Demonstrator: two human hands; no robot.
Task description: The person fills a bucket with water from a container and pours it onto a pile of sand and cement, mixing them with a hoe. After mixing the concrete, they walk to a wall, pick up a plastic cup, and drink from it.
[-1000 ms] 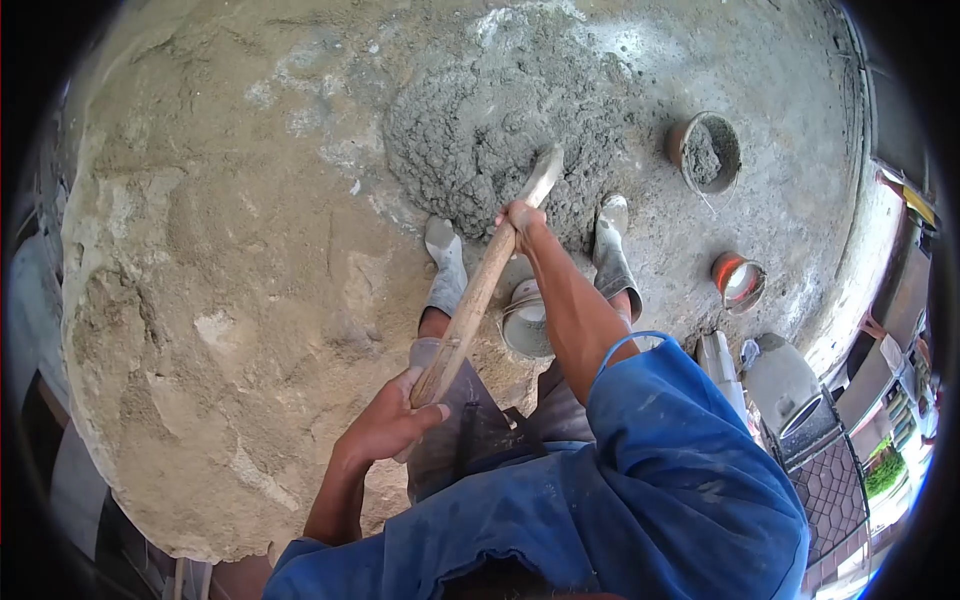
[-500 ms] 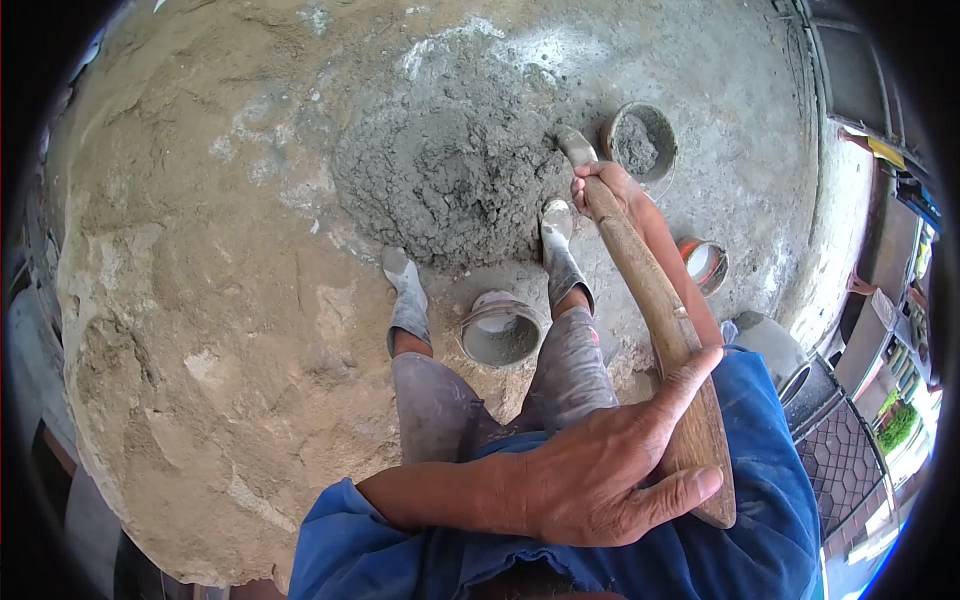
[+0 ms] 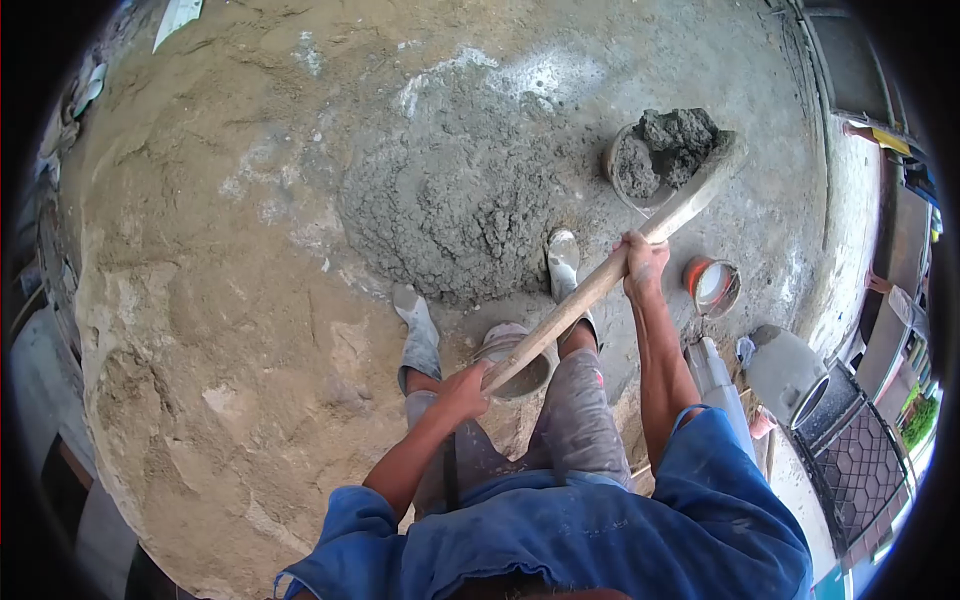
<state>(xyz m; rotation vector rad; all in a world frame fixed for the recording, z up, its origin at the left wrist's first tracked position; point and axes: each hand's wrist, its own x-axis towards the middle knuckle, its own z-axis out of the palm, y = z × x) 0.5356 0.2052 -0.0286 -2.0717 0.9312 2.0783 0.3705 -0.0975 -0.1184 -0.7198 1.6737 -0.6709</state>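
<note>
A long wooden handle point(image 3: 570, 308) runs diagonally across the view. My left hand point(image 3: 465, 392) is closed round its lower end. Farther up, my right hand point(image 3: 645, 262) grips it below the pale blade point(image 3: 718, 165). Dark wet mortar point(image 3: 680, 135) sits at the blade, over the bucket point(image 3: 616, 178) at upper right, which holds more grey mortar. The mortar heap point(image 3: 450, 210) lies on the ground in front of my boots. Part of another bucket point(image 3: 525, 378) between my legs is hidden by the handle.
My boots point(image 3: 418, 325) stand at the heap's near edge. An orange bucket point(image 3: 712, 285) is at the right, with a large grey container point(image 3: 790, 375) and a wire mesh frame point(image 3: 858, 460) nearer. Sand point(image 3: 230, 330) spreads along the left.
The tool's blade has swung from the heap's right edge to the right bucket and now bears mortar. My left hand has moved left and forward; it was spread on the handle and now wraps it.
</note>
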